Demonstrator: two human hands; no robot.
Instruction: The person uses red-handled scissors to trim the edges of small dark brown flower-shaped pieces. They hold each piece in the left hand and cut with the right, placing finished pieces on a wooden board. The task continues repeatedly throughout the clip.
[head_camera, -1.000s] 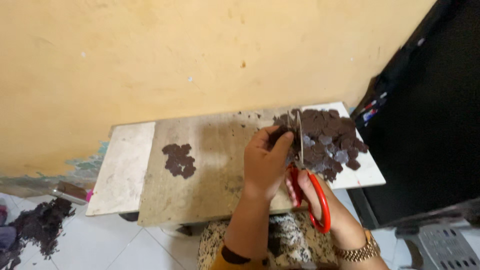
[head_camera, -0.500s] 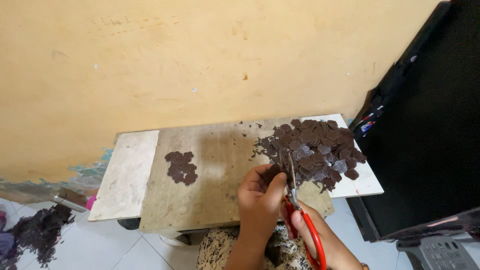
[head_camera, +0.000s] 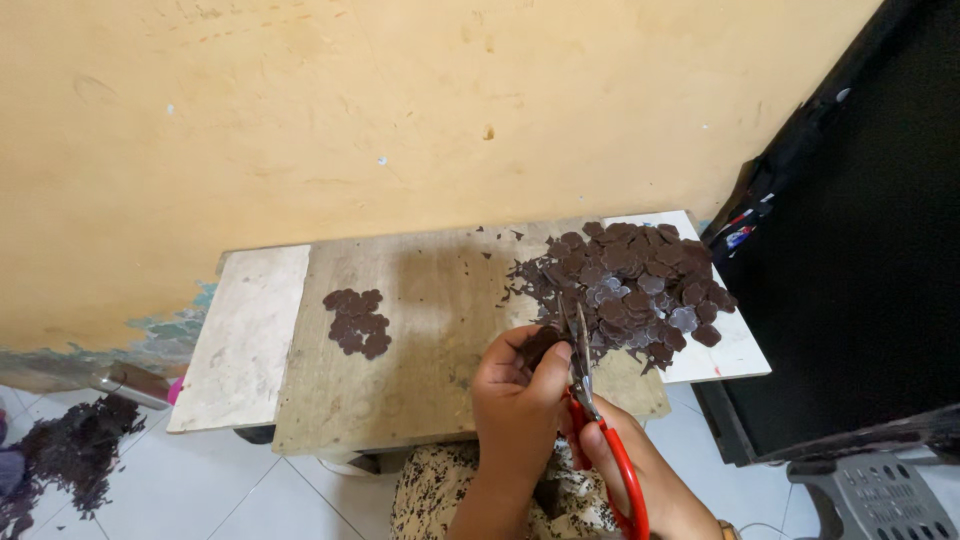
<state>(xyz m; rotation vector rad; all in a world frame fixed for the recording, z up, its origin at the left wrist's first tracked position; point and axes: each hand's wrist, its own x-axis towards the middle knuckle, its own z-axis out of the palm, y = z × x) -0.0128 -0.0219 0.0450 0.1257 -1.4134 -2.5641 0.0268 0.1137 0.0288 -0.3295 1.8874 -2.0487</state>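
Left hand (head_camera: 520, 395): pinching small dark brown piece (head_camera: 543, 347) at blades. Right hand (head_camera: 640, 480): closed round red-handled scissors (head_camera: 590, 400), blades nearly together. Both hands now drawn back from large pile of dark brown pieces (head_camera: 635, 285) toward board's near edge; cutting underway. Small pile (head_camera: 357, 322) unmoved on wooden board (head_camera: 440, 350).

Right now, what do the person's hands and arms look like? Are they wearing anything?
Both are bare: no gloves on the left hand or the right hand, and no sleeves on the forearms that show. No rings are visible. A small bit of something sits at the right wrist, too cropped to identify.
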